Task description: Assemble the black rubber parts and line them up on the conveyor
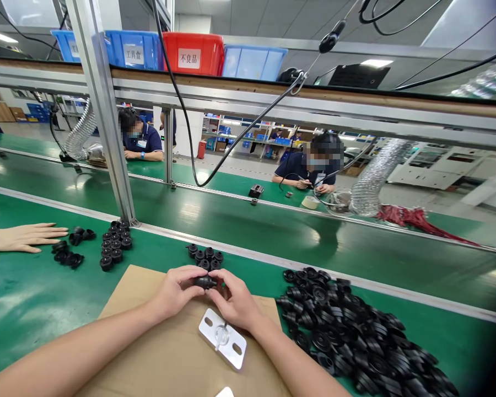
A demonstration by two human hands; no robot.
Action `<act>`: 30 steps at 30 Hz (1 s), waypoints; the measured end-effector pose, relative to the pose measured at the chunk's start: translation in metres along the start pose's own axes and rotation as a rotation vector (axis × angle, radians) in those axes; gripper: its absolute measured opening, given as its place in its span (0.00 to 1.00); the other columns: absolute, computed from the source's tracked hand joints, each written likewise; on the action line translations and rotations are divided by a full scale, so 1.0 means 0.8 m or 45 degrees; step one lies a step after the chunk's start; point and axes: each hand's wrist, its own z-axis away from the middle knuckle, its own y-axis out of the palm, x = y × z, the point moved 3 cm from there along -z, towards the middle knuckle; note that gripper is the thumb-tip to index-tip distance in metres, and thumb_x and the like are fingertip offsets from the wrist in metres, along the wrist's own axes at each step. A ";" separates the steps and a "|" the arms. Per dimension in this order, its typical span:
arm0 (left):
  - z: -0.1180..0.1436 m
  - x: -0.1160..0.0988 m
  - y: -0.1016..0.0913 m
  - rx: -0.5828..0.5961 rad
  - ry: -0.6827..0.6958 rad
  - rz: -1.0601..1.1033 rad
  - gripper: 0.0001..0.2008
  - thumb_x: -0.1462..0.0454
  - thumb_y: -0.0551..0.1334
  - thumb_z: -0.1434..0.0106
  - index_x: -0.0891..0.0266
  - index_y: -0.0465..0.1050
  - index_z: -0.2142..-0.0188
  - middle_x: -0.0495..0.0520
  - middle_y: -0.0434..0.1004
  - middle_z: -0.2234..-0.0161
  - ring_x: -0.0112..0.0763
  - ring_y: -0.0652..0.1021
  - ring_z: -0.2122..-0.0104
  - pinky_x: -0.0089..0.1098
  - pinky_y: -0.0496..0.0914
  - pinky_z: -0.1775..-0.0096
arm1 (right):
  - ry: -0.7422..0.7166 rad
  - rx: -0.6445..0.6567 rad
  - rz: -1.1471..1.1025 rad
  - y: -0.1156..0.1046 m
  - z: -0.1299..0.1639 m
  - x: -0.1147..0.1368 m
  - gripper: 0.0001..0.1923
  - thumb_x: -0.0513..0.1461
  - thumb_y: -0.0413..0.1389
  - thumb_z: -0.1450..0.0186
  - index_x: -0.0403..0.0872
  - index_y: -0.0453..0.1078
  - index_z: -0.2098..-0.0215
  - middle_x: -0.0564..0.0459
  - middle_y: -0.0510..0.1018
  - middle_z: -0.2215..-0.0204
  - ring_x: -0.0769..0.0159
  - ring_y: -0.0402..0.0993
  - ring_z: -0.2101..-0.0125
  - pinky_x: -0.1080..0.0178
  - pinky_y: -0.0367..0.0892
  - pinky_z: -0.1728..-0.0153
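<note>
My left hand (176,291) and my right hand (235,302) meet over a brown cardboard sheet (157,358), both pinching one small black plastic part (205,282) between the fingertips. Just beyond the part stands a small cluster of assembled black parts (205,257) on the green table. A big heap of loose black ring-shaped parts (355,336) lies to the right of my right hand. A white plate with a clear peg (222,337) rests on the cardboard below my hands.
Another person's hand (22,237) lies flat at the far left beside loose black parts (68,251) and a neat block of assembled parts (116,245). An aluminium post (107,121) rises from the table. Two seated people work across the green conveyor (273,220). Coloured bins sit overhead.
</note>
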 end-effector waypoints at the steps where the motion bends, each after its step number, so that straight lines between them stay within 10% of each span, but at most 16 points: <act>1: 0.001 -0.003 0.000 -0.022 0.054 -0.056 0.17 0.65 0.71 0.37 0.54 0.83 0.48 0.53 0.83 0.49 0.42 0.80 0.48 0.38 0.74 0.43 | 0.035 -0.020 -0.021 0.000 0.000 0.000 0.13 0.41 0.58 0.28 0.50 0.71 0.46 0.51 0.78 0.62 0.63 0.73 0.70 0.63 0.68 0.72; 10: -0.010 -0.029 -0.013 0.083 0.382 -0.685 0.24 0.69 0.69 0.32 0.58 0.73 0.38 0.55 0.78 0.42 0.40 0.76 0.42 0.39 0.71 0.38 | 0.289 -0.107 0.023 -0.016 -0.010 -0.005 0.19 0.54 0.58 0.28 0.49 0.76 0.52 0.54 0.77 0.71 0.61 0.71 0.73 0.61 0.67 0.72; 14: -0.027 -0.045 -0.069 0.156 -0.022 -1.644 0.21 0.67 0.70 0.31 0.56 0.73 0.40 0.59 0.72 0.39 0.46 0.72 0.42 0.42 0.72 0.43 | 0.453 0.017 0.485 -0.034 -0.018 -0.016 0.18 0.53 0.55 0.31 0.49 0.76 0.57 0.54 0.75 0.75 0.57 0.72 0.72 0.58 0.60 0.71; 20: -0.036 -0.046 -0.169 -0.106 -0.550 -1.956 0.10 0.72 0.66 0.35 0.73 0.78 0.53 0.74 0.73 0.51 0.62 0.73 0.49 0.50 0.73 0.53 | 0.583 0.136 0.571 -0.049 -0.023 -0.031 0.26 0.53 0.51 0.29 0.47 0.69 0.41 0.50 0.80 0.65 0.55 0.77 0.68 0.57 0.65 0.68; 30: -0.033 -0.051 -0.192 -0.074 -0.695 -1.994 0.14 0.74 0.55 0.33 0.73 0.79 0.55 0.72 0.76 0.52 0.62 0.74 0.50 0.55 0.66 0.50 | 0.993 0.143 0.998 -0.191 -0.012 -0.033 0.09 0.33 0.57 0.30 0.45 0.79 0.65 0.41 0.83 0.63 0.49 0.80 0.60 0.58 0.64 0.64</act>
